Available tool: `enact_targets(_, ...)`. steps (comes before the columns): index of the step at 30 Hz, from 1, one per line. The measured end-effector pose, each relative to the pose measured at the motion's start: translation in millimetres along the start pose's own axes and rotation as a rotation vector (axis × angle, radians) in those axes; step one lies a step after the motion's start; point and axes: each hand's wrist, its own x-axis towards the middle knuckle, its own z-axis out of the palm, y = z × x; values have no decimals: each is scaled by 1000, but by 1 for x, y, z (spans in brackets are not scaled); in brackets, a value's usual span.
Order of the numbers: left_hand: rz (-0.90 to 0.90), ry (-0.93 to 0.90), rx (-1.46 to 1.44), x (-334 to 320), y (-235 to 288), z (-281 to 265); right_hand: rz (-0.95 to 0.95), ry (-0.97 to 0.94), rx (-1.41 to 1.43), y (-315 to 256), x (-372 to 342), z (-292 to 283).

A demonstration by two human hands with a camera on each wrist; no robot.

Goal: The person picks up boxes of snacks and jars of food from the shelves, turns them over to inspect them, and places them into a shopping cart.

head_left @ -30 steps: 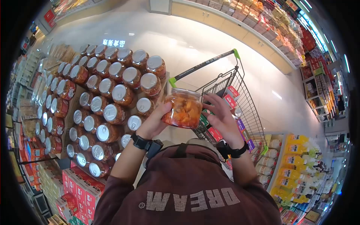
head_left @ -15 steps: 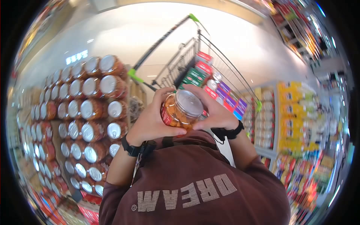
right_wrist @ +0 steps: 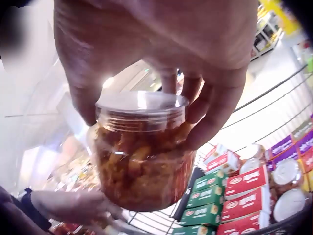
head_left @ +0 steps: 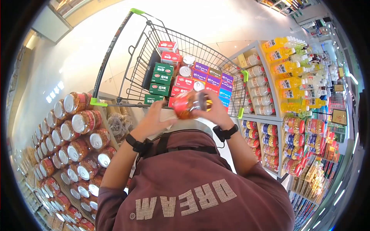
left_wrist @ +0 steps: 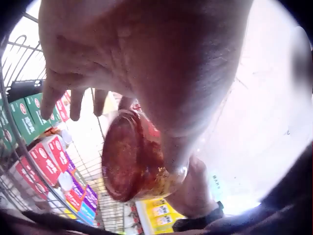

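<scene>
A clear plastic jar of reddish pickled food [head_left: 184,105] is held tilted over the near rim of the shopping cart [head_left: 113,50]. My right hand [head_left: 216,113] grips it around the lid end, thumb on one side and fingers on the other, as the right wrist view shows. Close by the jar's base is my left hand [head_left: 151,124], its fingers extended and spread, with the thumb overlapping the jar [left_wrist: 128,159] in the left wrist view. In the cart lie green boxes [head_left: 160,79], red boxes [head_left: 184,82], purple boxes [head_left: 213,80] and silver-lidded jars [head_left: 185,71].
Stacked jars with silver lids [head_left: 79,123] fill the left side. On the right, a shelf holds yellow drink bottles [head_left: 286,69], with white bottles [head_left: 259,81] beside them. Below stand jars with red lids [head_left: 293,138]. The pale floor [head_left: 92,38] extends beyond the cart.
The view has swung right toward the cart. Both hands were around the jar half a second ago; now the left is spread beside it while the right holds the tilted jar by its lid end.
</scene>
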Motion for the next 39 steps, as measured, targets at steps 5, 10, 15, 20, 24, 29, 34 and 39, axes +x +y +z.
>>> enact_targets(5, -713, -432, -157, 10, -57, -22, 359, 559, 169, 112, 10, -54)
enact_targets(10, -680, -87, -78, 19, -103, -5, 501, 702, -12, 240, 65, -73)
enact_targets(15, -745, 74, -61, 28, -115, 19, 652, 497, -347, 320, 165, -70)
enact_targets(20, -888, 35, 153, 56, -111, 17, 787, 130, -557, 373, 237, -27)
enact_targets(24, -1051, 33, 131, 72, -108, 30, 669, 3, -638, 353, 271, -4)
enact_targets(29, -880, 145, 421, 71, -129, 61, 303, -162, -769, 386, 302, -3)
enact_targets(34, -1138, 149, 332, 91, -104, 65, 202, -68, -555, 465, 291, -12)
enact_targets(39, -1232, 165, 321, 105, -93, 69, 82, -228, -539, 426, 186, -57)
